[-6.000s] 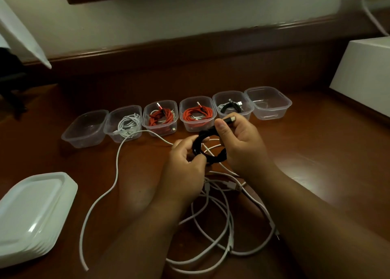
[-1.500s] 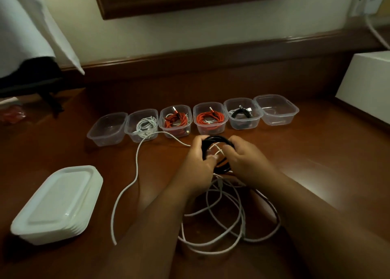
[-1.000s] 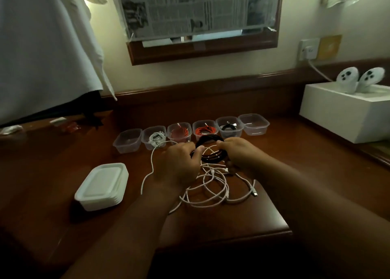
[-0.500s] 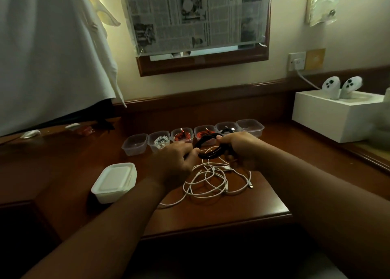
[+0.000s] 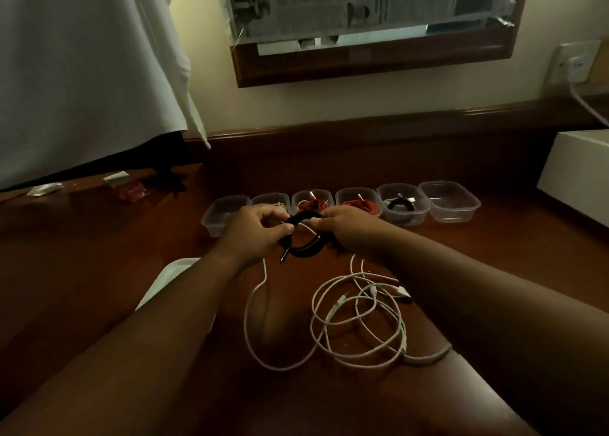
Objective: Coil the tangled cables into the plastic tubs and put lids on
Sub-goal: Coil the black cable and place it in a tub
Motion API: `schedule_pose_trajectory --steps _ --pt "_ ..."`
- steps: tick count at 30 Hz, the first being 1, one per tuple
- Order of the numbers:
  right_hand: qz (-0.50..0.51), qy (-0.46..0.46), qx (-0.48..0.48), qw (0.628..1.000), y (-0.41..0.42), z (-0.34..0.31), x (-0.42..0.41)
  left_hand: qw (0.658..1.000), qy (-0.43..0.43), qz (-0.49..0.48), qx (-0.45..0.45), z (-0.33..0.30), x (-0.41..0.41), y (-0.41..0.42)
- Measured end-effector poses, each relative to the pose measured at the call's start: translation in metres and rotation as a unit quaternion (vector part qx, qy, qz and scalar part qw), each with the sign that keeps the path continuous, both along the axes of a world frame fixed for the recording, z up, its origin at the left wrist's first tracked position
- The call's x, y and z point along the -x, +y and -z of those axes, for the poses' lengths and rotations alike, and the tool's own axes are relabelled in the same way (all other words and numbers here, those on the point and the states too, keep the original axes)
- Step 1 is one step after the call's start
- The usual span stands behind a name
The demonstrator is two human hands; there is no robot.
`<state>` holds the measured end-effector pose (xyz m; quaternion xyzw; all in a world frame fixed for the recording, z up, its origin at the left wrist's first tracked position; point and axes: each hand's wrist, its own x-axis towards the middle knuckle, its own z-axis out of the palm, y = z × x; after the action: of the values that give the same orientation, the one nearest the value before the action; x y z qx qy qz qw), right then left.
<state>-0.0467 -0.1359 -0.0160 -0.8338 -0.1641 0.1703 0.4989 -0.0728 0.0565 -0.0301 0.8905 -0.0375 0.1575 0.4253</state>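
A coiled black cable (image 5: 304,249) hangs above the wooden table (image 5: 99,264), just in front of a row of several clear plastic tubs. My left hand (image 5: 253,234) pinches its left side and my right hand (image 5: 346,229) grips its right side. One plug end sticks out at the lower left of the coil. The leftmost tub (image 5: 221,213) and the rightmost tub (image 5: 449,205) hold nothing; others hold white, red and black cables. Tangled white cables (image 5: 359,320) lie on the table nearer to me. A stack of white lids (image 5: 169,279) shows partly behind my left forearm.
A white box (image 5: 576,172) stands at the right edge of the table. White cloth (image 5: 82,73) hangs at the left. Small scraps and a red wrapper (image 5: 131,191) lie at the back left. A framed mirror (image 5: 372,23) and a wall socket (image 5: 575,61) are on the wall.
The camera has dipped back down and closer after lifting. Both hands have kept hold of the black coil and moved it slightly left and toward the tubs.
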Motion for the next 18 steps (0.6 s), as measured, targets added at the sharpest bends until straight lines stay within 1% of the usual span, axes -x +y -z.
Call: schedule_pose_trajectory --steps 5,10,12,14,16,18 --pt "-0.046 -0.007 -0.016 0.999 0.038 0.016 -0.043 0.999 0.009 -0.038 -0.002 0.016 -0.041 0.044" --pt "-0.052 -0.009 -0.013 0.999 0.069 0.032 -0.074 0.998 0.026 0.006 -0.051 0.032 -0.065 0.073" --pt "-0.036 0.016 -0.045 0.998 0.078 0.039 -0.084 0.997 0.032 0.014 -0.068 0.037 -0.072 0.078" --pt "-0.024 0.059 -0.105 0.992 0.085 0.043 -0.089 0.997 0.025 0.004 -0.074 0.039 -0.079 0.083" --pt "-0.022 0.055 -0.121 0.991 0.092 0.045 -0.094 0.997 0.010 -0.014 -0.075 0.038 -0.086 0.088" --pt "-0.017 0.036 -0.114 0.993 0.098 0.053 -0.098 0.996 -0.005 -0.058 -0.067 0.032 -0.094 0.095"
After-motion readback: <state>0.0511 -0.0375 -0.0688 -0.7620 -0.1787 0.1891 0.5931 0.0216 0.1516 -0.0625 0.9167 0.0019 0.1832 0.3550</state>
